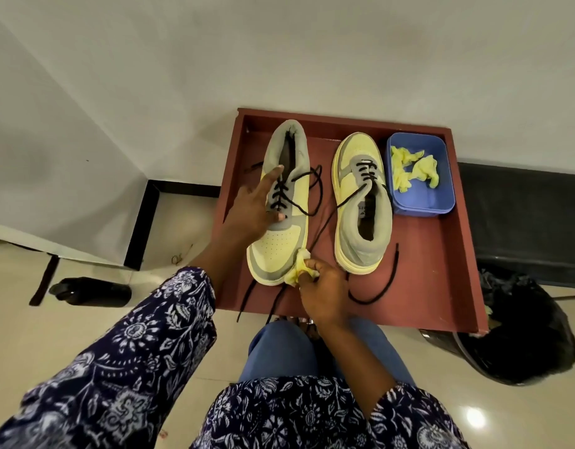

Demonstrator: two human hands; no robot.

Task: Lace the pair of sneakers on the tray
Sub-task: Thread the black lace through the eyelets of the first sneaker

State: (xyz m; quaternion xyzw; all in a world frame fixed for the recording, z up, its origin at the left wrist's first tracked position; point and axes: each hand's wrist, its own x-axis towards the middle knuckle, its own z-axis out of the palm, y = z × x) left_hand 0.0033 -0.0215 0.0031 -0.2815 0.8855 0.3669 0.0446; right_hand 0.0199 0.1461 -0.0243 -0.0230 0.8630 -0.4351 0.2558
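On the reddish-brown wooden tray (441,254) lie two yellow-and-grey sneakers, set in opposite directions. Toward the tray's left edge, the left sneaker (281,202) points its toe at the near rim; beside it, nearer the tray's middle, the right sneaker (360,205) points its toe at the far rim. Both carry black laces (315,186) threaded through only some eyelets, and the loose ends trail across the tray floor, with two hanging over the near rim. At the tray's far right corner sits a blue plastic tub (441,196) holding crumpled yellow paper (412,170).

At the left sneaker's lacing, the left hand (253,205) rests with fingers straight and spread, index finger stretched toward the collar and thumb lying at the lowest lace crossing. At that sneaker's toe, the right hand (321,290) pinches a wad of yellow paper (299,270) against the sole edge, fingers curled round it. Off the tray's left side a black bottle (91,291) lies on the tiled floor, and off its right near corner stands a bin lined with a black bag (532,335).
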